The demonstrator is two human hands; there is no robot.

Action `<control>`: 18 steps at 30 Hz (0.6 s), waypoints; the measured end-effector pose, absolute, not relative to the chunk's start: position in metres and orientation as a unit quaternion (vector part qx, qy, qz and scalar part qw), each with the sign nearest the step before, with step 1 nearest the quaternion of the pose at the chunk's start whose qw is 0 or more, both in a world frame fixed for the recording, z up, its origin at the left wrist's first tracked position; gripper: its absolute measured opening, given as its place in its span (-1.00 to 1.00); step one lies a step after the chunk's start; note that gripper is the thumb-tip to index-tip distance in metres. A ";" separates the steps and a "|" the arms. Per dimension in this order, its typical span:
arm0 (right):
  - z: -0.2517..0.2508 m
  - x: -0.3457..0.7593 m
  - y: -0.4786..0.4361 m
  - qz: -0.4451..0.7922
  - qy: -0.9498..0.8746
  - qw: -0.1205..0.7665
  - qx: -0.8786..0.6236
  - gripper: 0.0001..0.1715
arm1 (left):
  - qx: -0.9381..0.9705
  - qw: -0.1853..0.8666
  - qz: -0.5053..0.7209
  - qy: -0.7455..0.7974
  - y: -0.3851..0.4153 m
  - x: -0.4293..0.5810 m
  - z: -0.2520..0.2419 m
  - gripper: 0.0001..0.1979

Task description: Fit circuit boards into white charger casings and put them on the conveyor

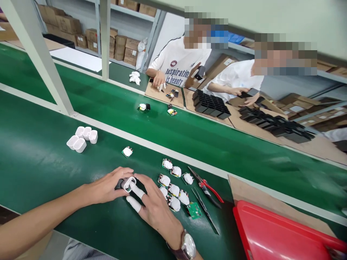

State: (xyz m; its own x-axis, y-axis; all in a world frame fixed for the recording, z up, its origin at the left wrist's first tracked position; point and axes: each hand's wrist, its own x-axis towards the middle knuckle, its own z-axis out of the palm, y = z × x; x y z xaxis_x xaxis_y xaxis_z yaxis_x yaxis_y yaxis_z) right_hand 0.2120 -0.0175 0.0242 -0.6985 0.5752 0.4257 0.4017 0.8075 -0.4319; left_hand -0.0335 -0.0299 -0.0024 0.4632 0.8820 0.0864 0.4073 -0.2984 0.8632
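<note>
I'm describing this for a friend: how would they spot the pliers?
On the green worktable, find the large red container at lower right. The pliers lie left of it, beside metal tweezers; only the pliers have red-and-black handles.

The casing (125, 186) is white-rimmed, the circuit boards (174, 190) green and white.

Conveyor (114, 99) and circuit boards (194, 210) mark a workshop.

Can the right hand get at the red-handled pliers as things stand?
Probably yes: the pliers lie uncovered on the bench. The right hand would likely have to reach over the white-topped circuit boards between, and first leave the white-rimmed housing, which the left hand holds.
</note>
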 end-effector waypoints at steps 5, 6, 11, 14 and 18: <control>0.019 0.208 -0.017 0.172 -0.898 0.275 -0.298 -0.45 | 0.774 0.357 0.319 0.414 -0.030 -0.034 0.004 -0.70; 0.018 0.207 -0.016 0.164 -0.902 0.267 -0.297 -0.46 | 0.794 0.328 0.320 0.400 -0.030 -0.034 0.005 -0.78; 0.017 0.208 -0.016 0.176 -0.902 0.250 -0.303 -0.51 | 0.848 0.218 0.346 0.339 -0.028 -0.034 0.009 -0.85; 0.018 0.215 -0.018 0.224 -0.879 0.266 -0.327 -0.38 | 0.844 0.185 0.372 0.338 -0.028 -0.034 0.010 -0.86; 0.028 0.228 -0.020 0.180 -0.863 0.305 -0.361 -0.37 | 0.854 0.158 0.332 0.367 -0.031 -0.031 0.017 -0.86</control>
State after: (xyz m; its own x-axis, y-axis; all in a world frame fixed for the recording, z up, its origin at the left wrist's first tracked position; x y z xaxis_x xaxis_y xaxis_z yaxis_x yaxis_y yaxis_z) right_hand 0.2280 -0.0203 0.0280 -0.5533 0.7325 0.3966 0.5126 0.6747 -0.5310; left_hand -0.0307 -0.0305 0.0175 0.5099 0.7324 0.4512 0.5231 -0.6804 0.5133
